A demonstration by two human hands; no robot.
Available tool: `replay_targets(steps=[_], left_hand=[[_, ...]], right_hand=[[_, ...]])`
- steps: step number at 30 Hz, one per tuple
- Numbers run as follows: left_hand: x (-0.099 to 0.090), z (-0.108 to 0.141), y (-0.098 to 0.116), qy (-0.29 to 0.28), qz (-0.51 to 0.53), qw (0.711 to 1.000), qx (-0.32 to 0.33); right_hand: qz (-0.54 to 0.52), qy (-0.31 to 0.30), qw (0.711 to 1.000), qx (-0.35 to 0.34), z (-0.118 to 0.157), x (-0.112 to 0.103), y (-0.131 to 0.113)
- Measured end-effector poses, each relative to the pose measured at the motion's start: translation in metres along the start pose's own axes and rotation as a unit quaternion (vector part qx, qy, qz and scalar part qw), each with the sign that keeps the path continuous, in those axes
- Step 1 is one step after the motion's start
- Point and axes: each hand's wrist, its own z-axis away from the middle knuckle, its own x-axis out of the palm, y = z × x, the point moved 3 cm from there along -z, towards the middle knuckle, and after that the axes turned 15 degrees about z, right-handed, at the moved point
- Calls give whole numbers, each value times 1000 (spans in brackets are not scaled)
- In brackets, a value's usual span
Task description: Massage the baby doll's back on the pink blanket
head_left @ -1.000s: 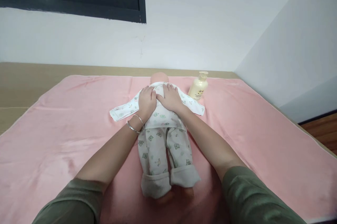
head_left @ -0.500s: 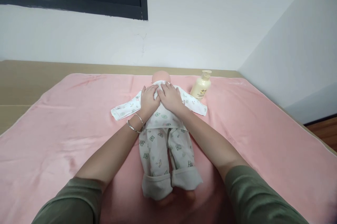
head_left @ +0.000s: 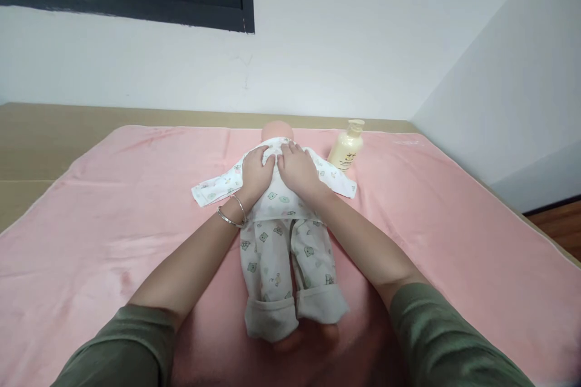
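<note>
Standing at the far side of the pink cloth (head_left: 431,211) is the one container here, a pale yellow bottle (head_left: 345,149) with a pump-style top and dark print low on its front; whether that colour belongs to the bottle or to its contents, I can't tell. It's just behind the outstretched right-hand sleeve of the doll (head_left: 278,210), and whether they touch is hidden. The doll lies mid-cloth, head away, rolled trouser cuffs nearest us. And here are the hands, side by side on its printed top: the left hand (head_left: 257,175) open, palm down, thumb apart from the fingers; the right hand (head_left: 296,170) open too, laid flat on the fabric. Thumbs near each other, a narrow gap between, neither hand gripping anything.
</note>
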Motion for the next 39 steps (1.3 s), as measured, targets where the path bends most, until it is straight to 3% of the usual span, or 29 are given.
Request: replay_targets(steps=[4,7,11,15,19,22,26,30,33,35,37,39], left_hand=[[-2,-1,3,-14,9,1000,13],[-2,0,4,-15,7,1000,21],[-1,1,3,-22,-9,1000,18],[0,2,1,-9,-1,1000,15],[-2,2,1,-4,7,1000,9],[-2,2,1,-12,8,1000,21],[-1,1,0,-23,4,1000,19],[-1,1,-1,-18,12,1000,16],[-2,2,-1,-13,22,1000,16],[-2,1,-1,-23,29,999,11],[-2,1,0,-26,25,999,14],[-2,1,0,-23,10,999,23]], right_hand=[[4,9,997,-82,7,-5,-11],[-52,1,990,-134,-5,0,3],[-71,-30,995,-58,-20,6,29],[4,-43,999,20,-1,-2,15],[30,-13,997,-73,17,-9,-14],[-19,-16,990,-136,4,-4,-2],[-55,-46,995,-67,-18,6,30],[3,-41,999,2,-1,0,15],[22,-25,997,-74,17,-8,-14],[-3,-28,989,-146,19,-9,-21],[-45,-25,985,-167,9,-5,-12],[-73,-20,988,-137,-5,0,6]])
